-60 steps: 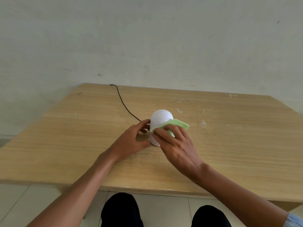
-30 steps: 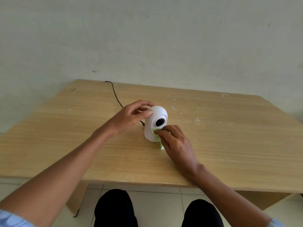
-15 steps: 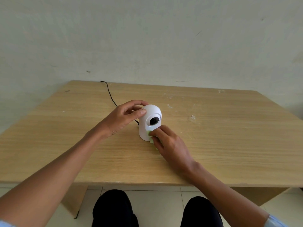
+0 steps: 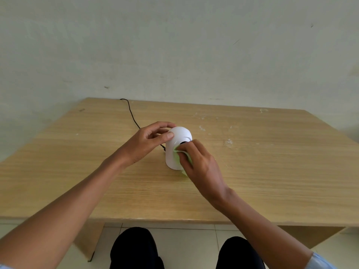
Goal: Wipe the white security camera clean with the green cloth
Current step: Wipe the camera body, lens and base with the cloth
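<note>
The right hand (image 4: pixel 202 164) presses a crumpled light-green cloth (image 4: pixel 177 155) under its curled fingers against the front of the small white domed plastic security camera (image 4: pixel 177 146), just below its dark lens. Opposite, the left hand (image 4: pixel 147 142) pinches the dome's top. A thin black cable (image 4: pixel 132 115) trails beyond across the pale wooden table (image 4: pixel 272 171).

My forearms are bare up to the elbows. A pale blue sleeve (image 4: pixel 318 261) shows at my right elbow, with a sliver of the same blue at the left. I wear black trousers (image 4: pixel 136 247) over both knees.
</note>
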Available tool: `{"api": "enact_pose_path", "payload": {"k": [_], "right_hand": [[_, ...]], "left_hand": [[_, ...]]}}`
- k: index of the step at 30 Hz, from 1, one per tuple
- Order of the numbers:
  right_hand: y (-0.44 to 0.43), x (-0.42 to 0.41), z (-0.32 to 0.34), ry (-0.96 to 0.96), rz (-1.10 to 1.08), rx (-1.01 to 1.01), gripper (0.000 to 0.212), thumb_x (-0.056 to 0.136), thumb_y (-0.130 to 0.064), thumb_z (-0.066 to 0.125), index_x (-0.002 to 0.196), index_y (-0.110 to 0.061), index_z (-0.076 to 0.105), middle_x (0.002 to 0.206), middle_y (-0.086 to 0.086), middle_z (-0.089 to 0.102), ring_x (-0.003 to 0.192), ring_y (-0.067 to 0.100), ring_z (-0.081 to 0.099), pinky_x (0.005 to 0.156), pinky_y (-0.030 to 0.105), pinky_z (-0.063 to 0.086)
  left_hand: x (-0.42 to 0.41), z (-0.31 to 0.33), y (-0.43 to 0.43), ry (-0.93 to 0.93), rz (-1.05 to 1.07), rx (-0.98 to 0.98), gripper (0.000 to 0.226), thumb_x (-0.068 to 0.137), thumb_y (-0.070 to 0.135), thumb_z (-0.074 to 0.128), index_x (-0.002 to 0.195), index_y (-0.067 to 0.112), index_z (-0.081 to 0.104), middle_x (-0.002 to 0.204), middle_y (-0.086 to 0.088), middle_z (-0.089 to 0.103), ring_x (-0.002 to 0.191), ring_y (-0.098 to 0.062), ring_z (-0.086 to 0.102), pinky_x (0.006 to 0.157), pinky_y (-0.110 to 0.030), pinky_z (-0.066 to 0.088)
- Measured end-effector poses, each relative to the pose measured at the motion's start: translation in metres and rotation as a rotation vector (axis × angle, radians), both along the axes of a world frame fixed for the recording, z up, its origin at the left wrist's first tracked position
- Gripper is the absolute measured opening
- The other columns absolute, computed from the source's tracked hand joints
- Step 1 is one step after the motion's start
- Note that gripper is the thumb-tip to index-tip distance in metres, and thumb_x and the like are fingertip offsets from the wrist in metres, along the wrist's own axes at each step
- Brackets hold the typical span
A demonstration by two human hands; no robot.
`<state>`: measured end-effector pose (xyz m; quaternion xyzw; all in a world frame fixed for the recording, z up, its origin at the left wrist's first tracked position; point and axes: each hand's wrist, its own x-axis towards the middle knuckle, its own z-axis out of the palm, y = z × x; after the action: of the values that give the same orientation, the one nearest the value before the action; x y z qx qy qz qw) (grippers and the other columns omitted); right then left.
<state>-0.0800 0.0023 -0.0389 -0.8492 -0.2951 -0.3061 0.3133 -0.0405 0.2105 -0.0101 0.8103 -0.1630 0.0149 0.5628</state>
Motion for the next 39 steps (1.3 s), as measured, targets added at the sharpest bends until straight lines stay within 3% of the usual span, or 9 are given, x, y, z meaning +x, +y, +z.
{"api": "enact_pose_path", "payload": {"k": [5, 8, 13, 16, 22, 28, 33, 39], "right_hand": [[0.002, 0.003, 0.015, 0.027, -0.03, 0.151, 0.009, 0.097, -0.012, 0.062, 0.106, -0.008, 0.064, 0.099, 0.003, 0.061, 0.073, 0.023, 0.06, 0.057, 0.045, 0.052], [0.002, 0.004, 0.014, 0.038, -0.068, 0.207, 0.011, 0.097, -0.011, 0.062, 0.107, -0.01, 0.064, 0.101, 0.002, 0.06, 0.074, 0.022, 0.059, 0.059, 0.045, 0.053], [0.006, 0.0, 0.0, -0.079, -0.069, -0.077, 0.008, 0.092, -0.011, 0.066, 0.1, -0.012, 0.068, 0.096, 0.004, 0.062, 0.075, 0.024, 0.06, 0.047, 0.037, 0.049], [-0.003, 0.0, -0.011, -0.054, -0.094, -0.158, 0.01, 0.09, -0.011, 0.066, 0.1, -0.013, 0.068, 0.094, 0.003, 0.063, 0.074, 0.026, 0.061, 0.045, 0.036, 0.048], [-0.021, 0.002, -0.002, 0.072, -0.138, 0.143, 0.012, 0.094, -0.009, 0.062, 0.106, -0.012, 0.06, 0.103, -0.001, 0.061, 0.077, 0.02, 0.062, 0.059, 0.046, 0.054], [-0.017, 0.009, 0.002, 0.171, -0.134, 0.306, 0.014, 0.098, -0.005, 0.057, 0.111, -0.01, 0.06, 0.108, -0.002, 0.06, 0.09, 0.006, 0.056, 0.077, 0.032, 0.052], [-0.013, 0.011, -0.007, 0.194, -0.068, 0.284, 0.011, 0.097, -0.004, 0.059, 0.106, -0.01, 0.062, 0.101, -0.001, 0.064, 0.087, 0.012, 0.059, 0.075, 0.029, 0.051], [-0.015, 0.007, -0.026, 0.213, -0.034, 0.127, 0.011, 0.094, -0.005, 0.063, 0.103, -0.009, 0.067, 0.1, 0.002, 0.063, 0.082, 0.02, 0.063, 0.072, 0.042, 0.055]], "left_hand": [[-0.001, 0.0, 0.001, 0.003, 0.005, 0.01, 0.045, 0.088, 0.052, 0.068, 0.13, 0.035, 0.068, 0.122, 0.004, 0.076, 0.115, -0.016, 0.07, 0.109, -0.039, 0.051], [0.001, -0.001, 0.002, 0.007, 0.007, 0.02, 0.034, 0.098, 0.04, 0.068, 0.131, 0.032, 0.068, 0.123, 0.003, 0.075, 0.116, -0.017, 0.07, 0.111, -0.044, 0.05], [-0.001, 0.002, 0.0, -0.004, 0.007, 0.022, 0.045, 0.086, 0.053, 0.067, 0.128, 0.037, 0.069, 0.122, 0.004, 0.075, 0.113, -0.015, 0.07, 0.106, -0.036, 0.051], [-0.001, 0.001, 0.0, 0.0, 0.002, 0.008, 0.045, 0.083, 0.056, 0.067, 0.126, 0.04, 0.07, 0.121, 0.003, 0.075, 0.113, -0.017, 0.07, 0.106, -0.036, 0.051], [-0.001, 0.0, 0.001, 0.002, 0.012, 0.009, 0.046, 0.083, 0.057, 0.067, 0.126, 0.041, 0.07, 0.122, 0.005, 0.075, 0.113, -0.014, 0.069, 0.107, -0.034, 0.05], [-0.001, 0.001, 0.001, -0.001, 0.012, 0.026, 0.044, 0.083, 0.058, 0.067, 0.125, 0.043, 0.069, 0.122, 0.006, 0.075, 0.115, -0.015, 0.069, 0.112, -0.041, 0.049], [-0.001, 0.002, 0.001, 0.005, 0.01, 0.016, 0.045, 0.082, 0.057, 0.068, 0.125, 0.043, 0.07, 0.121, 0.006, 0.075, 0.114, -0.017, 0.069, 0.111, -0.04, 0.049], [0.0, 0.001, 0.001, 0.012, 0.011, 0.016, 0.034, 0.093, 0.043, 0.069, 0.126, 0.04, 0.07, 0.119, 0.006, 0.076, 0.104, -0.002, 0.069, 0.101, -0.029, 0.049]]}}
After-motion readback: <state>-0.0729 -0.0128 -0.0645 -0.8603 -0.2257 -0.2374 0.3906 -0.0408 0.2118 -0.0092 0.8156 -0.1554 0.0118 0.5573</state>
